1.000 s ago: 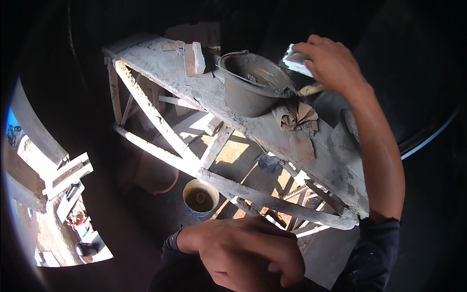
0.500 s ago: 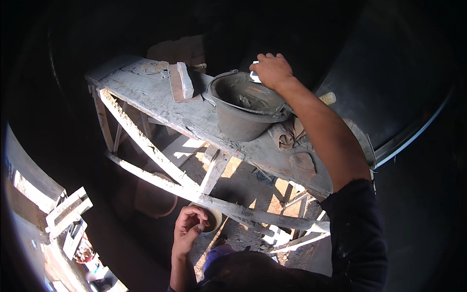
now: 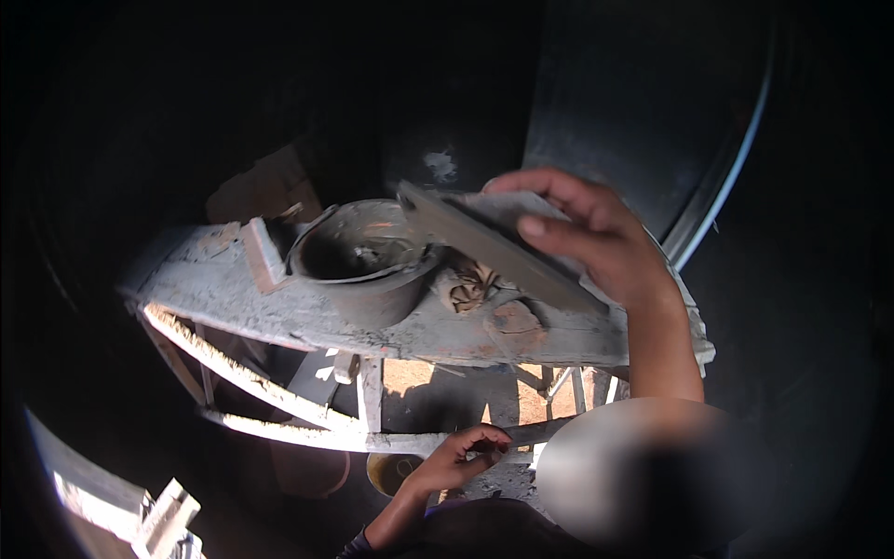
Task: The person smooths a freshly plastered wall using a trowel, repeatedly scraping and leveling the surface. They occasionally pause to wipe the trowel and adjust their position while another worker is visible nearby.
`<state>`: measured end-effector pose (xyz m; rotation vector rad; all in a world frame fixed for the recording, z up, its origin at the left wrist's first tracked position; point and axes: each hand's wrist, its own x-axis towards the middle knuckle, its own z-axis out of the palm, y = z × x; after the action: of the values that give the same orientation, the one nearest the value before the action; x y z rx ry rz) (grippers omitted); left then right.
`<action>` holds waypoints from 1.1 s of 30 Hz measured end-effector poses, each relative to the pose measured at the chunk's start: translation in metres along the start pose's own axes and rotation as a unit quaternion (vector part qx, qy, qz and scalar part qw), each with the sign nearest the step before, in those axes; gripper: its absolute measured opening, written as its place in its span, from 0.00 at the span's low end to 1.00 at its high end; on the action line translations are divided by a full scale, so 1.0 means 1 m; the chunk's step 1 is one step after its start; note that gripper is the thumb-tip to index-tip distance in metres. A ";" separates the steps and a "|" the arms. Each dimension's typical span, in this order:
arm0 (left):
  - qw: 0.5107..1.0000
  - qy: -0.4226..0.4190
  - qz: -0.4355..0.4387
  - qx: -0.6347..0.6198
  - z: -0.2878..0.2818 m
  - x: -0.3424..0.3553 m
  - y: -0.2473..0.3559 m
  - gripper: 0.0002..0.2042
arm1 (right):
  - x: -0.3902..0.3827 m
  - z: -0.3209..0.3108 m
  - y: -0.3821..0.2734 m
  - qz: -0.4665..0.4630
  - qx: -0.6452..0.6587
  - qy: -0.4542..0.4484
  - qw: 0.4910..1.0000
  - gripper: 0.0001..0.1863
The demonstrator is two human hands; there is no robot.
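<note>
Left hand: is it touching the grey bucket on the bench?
Apart. The head view shows the bench's front edge and a plain gap beneath it between the left hand and the grey bucket.

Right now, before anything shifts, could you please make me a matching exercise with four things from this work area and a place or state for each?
Things:
1. Flat grey tool
2. Grey bucket
3. Crumpled brown bundle
4. Yellowish pail

Places and states:
A. On the bench, with grey mix inside
B. Low down, below the level of the bench top
C. Held up in the right hand
D. On the bench, just right of the grey bucket

Right pairs: 1-C, 2-A, 3-D, 4-B.
</note>
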<state>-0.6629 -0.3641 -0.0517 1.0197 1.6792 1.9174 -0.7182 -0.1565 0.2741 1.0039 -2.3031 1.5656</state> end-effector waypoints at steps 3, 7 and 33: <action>0.995 -0.091 0.001 0.033 0.033 0.046 0.000 0.14 | -0.108 -0.038 0.030 0.016 0.231 0.056 0.971 0.22; 0.965 -0.257 -0.013 -0.047 0.096 0.111 -0.030 0.11 | -0.292 -0.069 0.063 0.027 0.354 0.241 0.903 0.22; 0.668 -0.713 -0.034 -0.208 0.579 0.172 -0.160 0.22 | -0.744 0.128 0.106 -0.203 0.457 0.683 0.533 0.32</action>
<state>-0.3767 0.1821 -0.1517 1.5177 0.2951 0.7153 -0.1941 0.0725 -0.2306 0.0447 -0.0997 2.0220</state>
